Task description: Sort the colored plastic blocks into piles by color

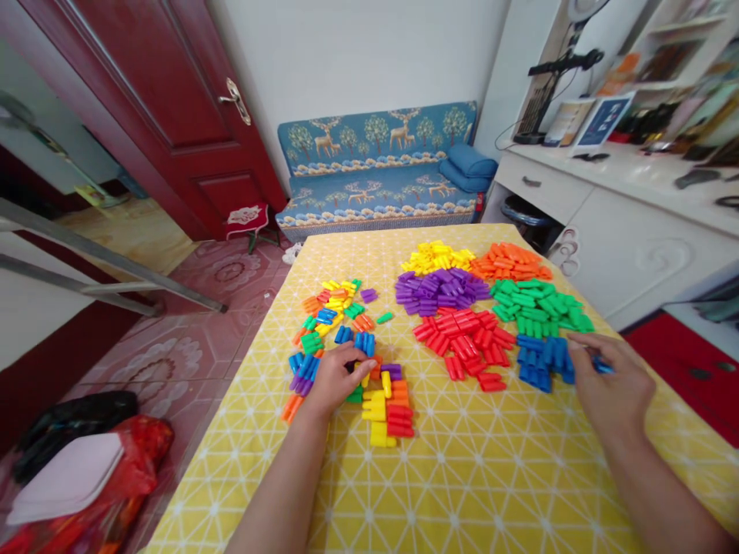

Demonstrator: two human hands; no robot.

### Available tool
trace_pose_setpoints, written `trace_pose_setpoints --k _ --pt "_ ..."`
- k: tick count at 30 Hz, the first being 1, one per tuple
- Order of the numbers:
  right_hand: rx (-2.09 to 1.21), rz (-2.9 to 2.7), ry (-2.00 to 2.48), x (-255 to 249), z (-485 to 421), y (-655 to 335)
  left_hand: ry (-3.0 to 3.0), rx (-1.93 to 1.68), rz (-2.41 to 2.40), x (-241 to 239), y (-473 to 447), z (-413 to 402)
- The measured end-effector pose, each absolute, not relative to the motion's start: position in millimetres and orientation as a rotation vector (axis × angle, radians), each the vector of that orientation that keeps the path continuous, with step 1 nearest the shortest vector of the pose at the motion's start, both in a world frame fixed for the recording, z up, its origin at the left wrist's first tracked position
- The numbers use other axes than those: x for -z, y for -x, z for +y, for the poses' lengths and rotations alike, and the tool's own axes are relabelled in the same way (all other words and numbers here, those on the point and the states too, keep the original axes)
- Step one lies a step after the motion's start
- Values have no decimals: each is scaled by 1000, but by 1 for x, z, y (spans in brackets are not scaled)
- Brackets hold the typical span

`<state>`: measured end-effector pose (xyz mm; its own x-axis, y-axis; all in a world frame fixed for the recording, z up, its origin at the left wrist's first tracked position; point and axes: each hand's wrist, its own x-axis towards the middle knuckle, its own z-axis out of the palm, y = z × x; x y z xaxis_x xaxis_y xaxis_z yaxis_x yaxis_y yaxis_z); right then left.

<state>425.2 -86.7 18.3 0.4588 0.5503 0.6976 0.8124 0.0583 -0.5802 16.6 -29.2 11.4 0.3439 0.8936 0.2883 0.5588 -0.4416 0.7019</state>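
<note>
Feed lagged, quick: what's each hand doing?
Left hand: fingers curled on the mixed pegs, grip unclear.
Right hand: pinching a blue peg.

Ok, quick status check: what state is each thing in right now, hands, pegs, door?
left hand: resting on the mixed pegs, fingers curled.
right hand: pinching a blue peg beside the blue pile.
mixed pegs: unsorted, colours jumbled.
blue pile: sorted, one colour.
red pile: sorted.
green pile: sorted.
purple pile: sorted.
yellow pile: sorted.
orange pile: sorted.
door: open.
</note>
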Motion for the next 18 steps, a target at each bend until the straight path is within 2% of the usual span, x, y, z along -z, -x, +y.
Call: trace_pose_setpoints --k 3,10,18 --pt "86 -1368 1486 -25 -80 -380 -2126 -917 1267 -12 -17 -30" --pt "-634 -1765 1169 -14 -67 -253 -2124 -905 1270 -12 -16 -31" --pt "-890 -1719 1029 10 -34 -193 -2163 -875 1234 -17 -15 -31"
